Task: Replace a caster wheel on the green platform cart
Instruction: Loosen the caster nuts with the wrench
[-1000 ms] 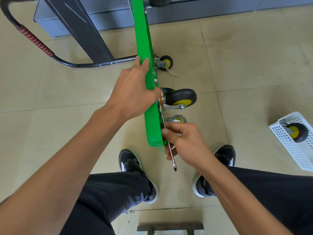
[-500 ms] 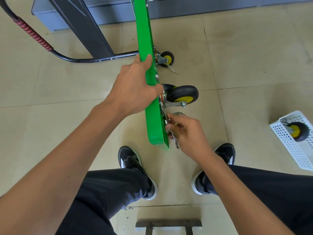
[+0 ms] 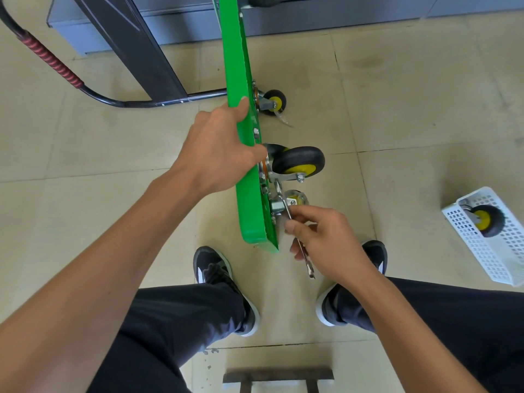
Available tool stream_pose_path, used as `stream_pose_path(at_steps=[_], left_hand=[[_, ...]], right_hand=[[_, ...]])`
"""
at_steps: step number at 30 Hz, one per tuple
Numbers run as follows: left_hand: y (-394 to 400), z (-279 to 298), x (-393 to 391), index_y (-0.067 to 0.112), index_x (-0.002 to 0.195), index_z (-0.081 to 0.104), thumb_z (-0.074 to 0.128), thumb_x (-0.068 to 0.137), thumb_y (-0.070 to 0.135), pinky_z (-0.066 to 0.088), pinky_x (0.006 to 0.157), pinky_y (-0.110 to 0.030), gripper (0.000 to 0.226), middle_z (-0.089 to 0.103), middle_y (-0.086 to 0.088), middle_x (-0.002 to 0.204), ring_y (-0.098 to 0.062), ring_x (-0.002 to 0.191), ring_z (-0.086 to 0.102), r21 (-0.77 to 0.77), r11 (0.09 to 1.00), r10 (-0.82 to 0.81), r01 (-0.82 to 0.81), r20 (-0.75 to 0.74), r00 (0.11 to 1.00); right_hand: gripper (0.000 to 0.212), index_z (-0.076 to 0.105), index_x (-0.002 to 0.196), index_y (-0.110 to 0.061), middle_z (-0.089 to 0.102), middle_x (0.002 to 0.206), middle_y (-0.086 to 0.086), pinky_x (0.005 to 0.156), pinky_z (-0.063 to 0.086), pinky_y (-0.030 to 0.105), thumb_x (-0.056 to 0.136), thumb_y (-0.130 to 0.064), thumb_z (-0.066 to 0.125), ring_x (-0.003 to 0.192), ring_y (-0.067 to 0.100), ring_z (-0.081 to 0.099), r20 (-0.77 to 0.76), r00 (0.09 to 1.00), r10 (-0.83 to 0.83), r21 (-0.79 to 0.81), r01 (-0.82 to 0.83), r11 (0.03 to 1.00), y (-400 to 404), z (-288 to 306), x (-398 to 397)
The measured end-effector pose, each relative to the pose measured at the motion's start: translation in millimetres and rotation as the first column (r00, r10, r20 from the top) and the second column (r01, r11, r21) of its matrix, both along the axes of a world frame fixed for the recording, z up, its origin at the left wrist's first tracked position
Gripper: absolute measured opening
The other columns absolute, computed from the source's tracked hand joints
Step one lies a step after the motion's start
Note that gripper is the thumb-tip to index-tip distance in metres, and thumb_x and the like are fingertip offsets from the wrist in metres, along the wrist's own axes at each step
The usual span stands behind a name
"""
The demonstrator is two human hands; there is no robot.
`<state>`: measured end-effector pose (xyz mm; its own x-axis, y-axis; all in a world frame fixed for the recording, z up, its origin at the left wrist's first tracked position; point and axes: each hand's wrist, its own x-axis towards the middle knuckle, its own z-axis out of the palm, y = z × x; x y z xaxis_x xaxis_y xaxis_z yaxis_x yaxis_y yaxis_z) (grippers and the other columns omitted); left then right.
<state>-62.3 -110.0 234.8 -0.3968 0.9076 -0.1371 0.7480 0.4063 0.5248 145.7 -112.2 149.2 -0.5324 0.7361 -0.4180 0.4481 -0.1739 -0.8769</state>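
The green platform cart point(image 3: 249, 194) stands on its edge on the tiled floor, wheels facing right. My left hand point(image 3: 218, 154) grips its upper rim, thumb on the wheel side. A black caster wheel with a yellow hub point(image 3: 297, 163) sticks out from the deck just below that hand. My right hand point(image 3: 326, 239) is shut on a slim metal wrench point(image 3: 300, 245), whose head sits at the caster's mounting plate near the cart's lower corner. A second caster point(image 3: 273, 102) is mounted farther up the deck. Another black and yellow caster wheel point(image 3: 486, 221) lies in a white basket.
The white perforated basket point(image 3: 482, 251) lies on the floor at the right. The cart's black handle with a red grip point(image 3: 54, 62) curves across the top left, beside a dark grey post point(image 3: 136, 43). My two shoes flank the cart's lower corner. A dark metal frame point(image 3: 278, 375) lies at the bottom.
My right hand has swung the wrench: its handle was tucked close to the deck half a second ago and now points down and right again. My left hand keeps its hold on the cart.
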Motion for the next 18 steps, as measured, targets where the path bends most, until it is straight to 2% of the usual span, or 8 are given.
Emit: stream_pose_path(at_steps=[5,7,14,18], left_hand=[[-5.1,2.5,0.7,0.015,0.156,0.030,0.068,0.086,0.025,0.051,0.092,-0.024,0.080,0.048,-0.006,0.151,-0.022,0.124,0.057,0.006,1.000,-0.011,0.011,-0.003,1.000],[-8.1,3.3,1.0,0.016,0.156,0.030,0.068,0.086,0.026,0.047,0.091,-0.020,0.080,0.048,-0.006,0.151,-0.022,0.124,0.056,-0.001,1.000,-0.013,0.013,-0.009,1.000],[-15.0,3.6,0.3,0.017,0.156,0.030,0.068,0.087,0.026,0.042,0.088,-0.015,0.080,0.050,-0.004,0.150,-0.019,0.120,0.059,-0.003,1.000,-0.029,0.029,-0.011,1.000],[-18.1,3.0,-2.3,0.017,0.156,0.031,0.068,0.086,0.026,0.045,0.095,-0.020,0.079,0.053,-0.001,0.147,-0.020,0.123,0.056,-0.004,0.999,-0.045,0.045,-0.025,0.999]], right_hand=[[0.023,0.068,0.120,-0.006,0.066,0.094,0.016,0.054,0.060,0.039,0.097,-0.010,0.063,0.056,0.030,0.066,-0.083,0.996,-0.031,-0.212,0.013,0.977,-7.8,17.5,2.9],[0.026,0.067,0.121,-0.002,0.067,0.091,0.018,0.054,0.060,0.039,0.097,-0.010,0.063,0.056,0.031,0.065,-0.114,0.992,-0.044,-0.266,0.012,0.964,-9.7,23.1,-0.3],[0.018,0.070,0.109,0.002,0.066,0.076,0.008,0.054,0.059,0.039,0.098,-0.010,0.061,0.055,0.029,0.062,-0.185,0.982,-0.032,-0.374,-0.040,0.927,-15.2,32.3,-9.9],[0.017,0.070,0.104,0.004,0.063,0.076,0.010,0.053,0.060,0.039,0.099,-0.008,0.060,0.052,0.027,0.063,-0.200,0.980,-0.019,-0.394,-0.063,0.917,-18.1,36.1,-15.8]])
